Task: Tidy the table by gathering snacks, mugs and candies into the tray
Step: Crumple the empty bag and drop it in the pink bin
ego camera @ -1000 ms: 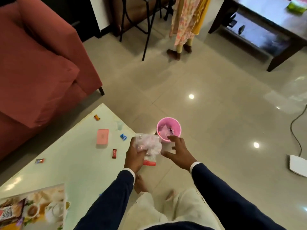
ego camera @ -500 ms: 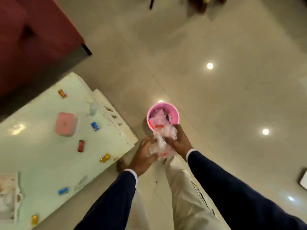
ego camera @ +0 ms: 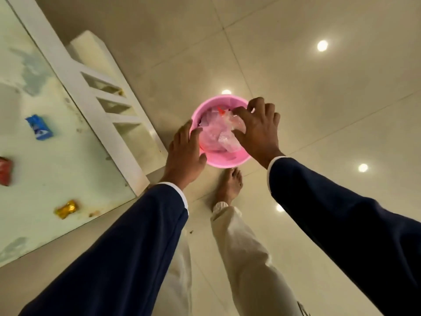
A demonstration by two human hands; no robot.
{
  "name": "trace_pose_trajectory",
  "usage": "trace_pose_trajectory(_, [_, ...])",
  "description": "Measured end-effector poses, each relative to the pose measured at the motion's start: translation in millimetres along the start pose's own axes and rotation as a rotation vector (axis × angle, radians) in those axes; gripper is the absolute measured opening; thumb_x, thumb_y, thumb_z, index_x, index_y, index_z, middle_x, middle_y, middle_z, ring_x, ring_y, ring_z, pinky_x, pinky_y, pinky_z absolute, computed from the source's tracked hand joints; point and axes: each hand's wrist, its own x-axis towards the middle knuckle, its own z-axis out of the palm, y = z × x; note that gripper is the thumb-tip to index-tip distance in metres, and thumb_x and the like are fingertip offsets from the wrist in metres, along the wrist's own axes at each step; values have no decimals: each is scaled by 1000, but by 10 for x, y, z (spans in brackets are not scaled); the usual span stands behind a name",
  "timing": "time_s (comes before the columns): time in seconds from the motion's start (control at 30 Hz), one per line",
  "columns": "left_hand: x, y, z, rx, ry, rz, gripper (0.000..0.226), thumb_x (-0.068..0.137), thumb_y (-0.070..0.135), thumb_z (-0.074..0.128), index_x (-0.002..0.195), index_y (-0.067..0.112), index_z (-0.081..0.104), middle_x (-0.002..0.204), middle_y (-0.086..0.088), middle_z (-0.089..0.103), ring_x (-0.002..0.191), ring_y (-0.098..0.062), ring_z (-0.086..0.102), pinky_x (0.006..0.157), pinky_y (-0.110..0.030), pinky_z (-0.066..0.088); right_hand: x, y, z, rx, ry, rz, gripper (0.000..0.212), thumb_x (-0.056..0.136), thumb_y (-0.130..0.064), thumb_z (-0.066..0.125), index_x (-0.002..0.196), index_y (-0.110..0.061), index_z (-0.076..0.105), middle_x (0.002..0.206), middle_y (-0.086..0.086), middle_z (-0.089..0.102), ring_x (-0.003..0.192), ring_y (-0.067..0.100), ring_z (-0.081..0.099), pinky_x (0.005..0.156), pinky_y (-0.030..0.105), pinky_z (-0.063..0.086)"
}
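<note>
Now plastic bag under R hand fingers, in bin.

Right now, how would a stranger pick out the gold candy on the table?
Find the pale green table at left. Near its corner closest to the person's left sleeve lies the gold candy, twisted at both ends. The blue candy and red candy lie farther along the tabletop.

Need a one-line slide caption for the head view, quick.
Right hand presses crumpled clear plastic wrapper into round pink plastic bin; left hand rests at its rim.
</note>
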Motion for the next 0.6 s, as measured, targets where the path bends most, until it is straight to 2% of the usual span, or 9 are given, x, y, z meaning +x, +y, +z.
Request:
trace_pose_trajectory(0.07, [152,-75,174,26,20,-34,79,84,18,71,154,14,34,166,-13,21,151,-35,22,118,-51,30,92,19,277,-60,-22,-102,46,79,-25,76,123,-25,64,120,11,55,103,35,55,83,45,48])
trace_pose_trajectory(0.17, [260,-186,413,39,41,-31,90,82,17,74,158,14,26,169,-13,15,153,-34,21,120,-50,29,187,40,679,-32,-131,-179,44,86,-11,70,128,-17,57,130,12,58,108,33,60,84,46,57])
trace_pose_trajectory(0.27, [247,-238,548,44,40,9,94,81,15,76,160,13,24,170,-14,11,154,-34,21,119,-49,31,216,28,937,-43,-235,-130,56,87,-3,66,138,-12,42,139,15,53,118,35,59,82,45,60])
trace_pose_trajectory(0.37, [234,-264,529,62,43,37,93,80,13,74,159,15,25,170,-15,11,153,-34,24,115,-52,36,262,17,1024,38,-415,-52,70,82,5,62,144,-3,31,137,24,50,114,41,61,84,43,58])
trace_pose_trajectory(0.47, [231,-278,406,120,-49,37,92,86,21,69,161,17,17,171,-13,4,156,-32,15,116,-58,32,300,12,912,106,-580,-25,78,81,-3,68,147,1,26,119,26,61,103,41,64,77,37,50])
trace_pose_trajectory(0.53, [227,-259,288,176,-121,32,91,89,26,66,162,17,11,171,-12,-2,157,-30,8,118,-59,26,287,8,769,45,-619,-82,86,84,-12,69,152,1,19,123,26,61,109,43,63,88,42,52])
trace_pose_trajectory(0.6, [175,-212,125,236,-132,49,89,91,29,63,162,16,10,171,-13,-3,157,-31,7,119,-58,23,257,-25,534,-54,-594,-135,91,86,-20,70,157,-2,15,137,26,51,116,45,59,98,50,51])
